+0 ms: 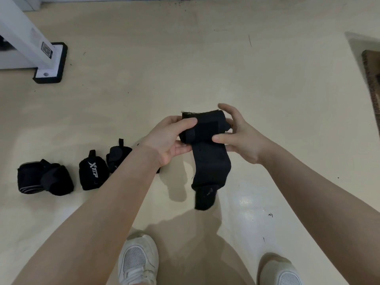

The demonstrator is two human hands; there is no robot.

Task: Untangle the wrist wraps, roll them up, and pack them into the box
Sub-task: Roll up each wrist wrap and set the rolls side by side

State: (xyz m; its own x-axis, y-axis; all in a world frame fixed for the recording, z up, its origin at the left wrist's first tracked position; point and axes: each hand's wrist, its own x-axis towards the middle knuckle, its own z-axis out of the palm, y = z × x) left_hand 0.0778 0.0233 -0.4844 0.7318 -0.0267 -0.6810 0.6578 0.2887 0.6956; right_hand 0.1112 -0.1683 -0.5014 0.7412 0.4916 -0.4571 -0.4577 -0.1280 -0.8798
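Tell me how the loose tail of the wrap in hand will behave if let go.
Probably floppy: the tail hangs limp below the rolled part gripped by the left hand and right hand. Likely light, soft fabric; the roll may loosen if released.

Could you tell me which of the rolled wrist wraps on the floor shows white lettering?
It is the middle roll of the three on the floor. The wider roll to its left and the roll beside the left hand's forearm show no lettering.
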